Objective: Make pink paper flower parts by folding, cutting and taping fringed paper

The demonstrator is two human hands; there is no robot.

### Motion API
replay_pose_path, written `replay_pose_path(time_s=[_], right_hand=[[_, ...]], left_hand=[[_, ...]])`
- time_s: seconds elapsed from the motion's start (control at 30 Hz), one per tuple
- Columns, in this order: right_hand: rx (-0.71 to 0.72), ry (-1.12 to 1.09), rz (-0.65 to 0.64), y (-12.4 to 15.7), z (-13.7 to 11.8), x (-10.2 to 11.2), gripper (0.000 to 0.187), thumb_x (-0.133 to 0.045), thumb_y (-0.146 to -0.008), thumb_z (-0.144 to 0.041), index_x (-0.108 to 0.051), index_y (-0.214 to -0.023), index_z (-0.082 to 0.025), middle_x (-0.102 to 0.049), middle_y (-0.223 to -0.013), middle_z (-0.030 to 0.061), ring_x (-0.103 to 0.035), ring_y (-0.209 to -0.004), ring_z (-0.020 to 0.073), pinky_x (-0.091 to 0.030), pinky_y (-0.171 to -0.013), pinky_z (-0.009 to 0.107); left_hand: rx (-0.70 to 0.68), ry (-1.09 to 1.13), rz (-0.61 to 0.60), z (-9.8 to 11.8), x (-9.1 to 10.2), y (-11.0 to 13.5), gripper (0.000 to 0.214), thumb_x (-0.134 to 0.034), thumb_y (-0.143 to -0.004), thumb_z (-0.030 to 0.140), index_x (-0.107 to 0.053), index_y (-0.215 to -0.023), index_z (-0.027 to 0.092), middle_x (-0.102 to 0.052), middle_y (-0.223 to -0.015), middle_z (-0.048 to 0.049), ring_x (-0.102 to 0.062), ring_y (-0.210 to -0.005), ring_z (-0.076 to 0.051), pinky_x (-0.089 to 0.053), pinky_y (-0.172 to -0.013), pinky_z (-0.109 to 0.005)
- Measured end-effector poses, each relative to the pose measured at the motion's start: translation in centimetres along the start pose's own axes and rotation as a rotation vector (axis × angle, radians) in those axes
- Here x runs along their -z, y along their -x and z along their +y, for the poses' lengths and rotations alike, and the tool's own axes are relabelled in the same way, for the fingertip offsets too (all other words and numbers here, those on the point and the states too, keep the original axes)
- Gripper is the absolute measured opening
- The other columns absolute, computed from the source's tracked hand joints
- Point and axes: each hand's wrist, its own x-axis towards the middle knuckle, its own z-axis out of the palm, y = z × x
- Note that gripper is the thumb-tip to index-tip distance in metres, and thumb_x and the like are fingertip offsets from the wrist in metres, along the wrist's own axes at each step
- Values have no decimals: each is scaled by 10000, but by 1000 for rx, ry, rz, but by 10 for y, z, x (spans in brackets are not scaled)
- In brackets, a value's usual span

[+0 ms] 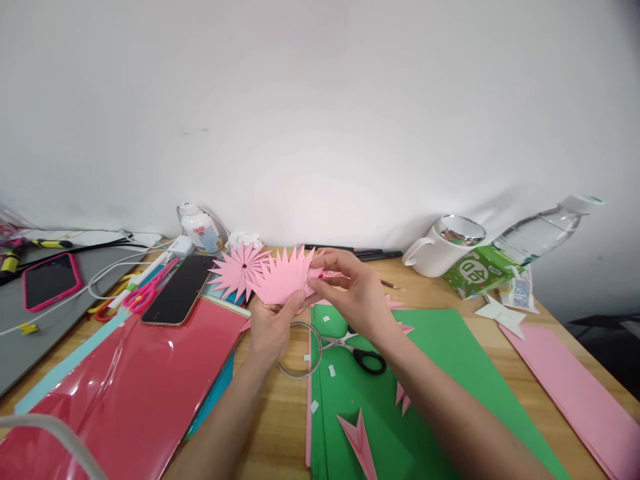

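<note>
A fan of folded pink paper (278, 279) with pointed tips is up in front of me, held between both hands. My left hand (274, 325) grips its lower edge, the thumb lying over the front. At the fan's right end, my right hand (356, 287) pinches the paper between thumb and fingers. Behind and to the left is a round pink pleated paper star (243, 268). Below my hands lie a roll of tape (320, 352) and black-handled scissors (369, 360) on green paper sheets (440, 387). A folded pink paper piece (359, 440) rests nearer to me.
To the left are a red folder (135, 380), a black phone (177, 293), pink scissors (150, 287) and a pink-cased phone (53, 281). On the right stand a white mug (440, 250), a green box (475, 272) and a tilted bottle (543, 230), with pink paper strips (575, 393) nearer.
</note>
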Motion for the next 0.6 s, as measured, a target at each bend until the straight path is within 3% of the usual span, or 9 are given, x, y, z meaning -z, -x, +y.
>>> replay_pose_path(time_s=[0.13,0.27,0.43,0.6], right_hand=[[-55,-141,-72,-1,1,0,212,-677,-734,-279,-592,-906,-187,-611,-745,0,-605,-689,140,-556,-682,312],[-37,-183,-20,0,-3,-1,285,-658,-741,-266,-514,-982,-218,-568,-695,-43,-574,-642,118,-506,-600,255],[-135,-231,-33,-1,-9,0,471,-676,-699,-268,-458,-1114,-218,-580,-689,-53,-591,-647,133,-504,-611,272],[-165,-239,-72,0,-10,0,328,-663,-709,-266,-549,-1007,-192,-639,-771,-7,-608,-716,138,-503,-661,275]], left_hand=[[74,45,-48,5,-1,0,488,-816,-630,353,-701,-1059,151,-752,-984,-128,-702,-961,-337,-581,-838,-508],[115,94,-90,7,-1,0,451,-823,-629,329,-701,-1024,150,-751,-987,-123,-704,-955,-339,-569,-861,-525],[105,86,-128,8,-1,1,423,-813,-650,325,-695,-1020,159,-743,-1023,-120,-691,-990,-345,-557,-875,-549],[79,95,-150,6,0,1,392,-804,-669,306,-700,-1024,174,-740,-1047,-109,-702,-958,-322,-572,-861,-531]])
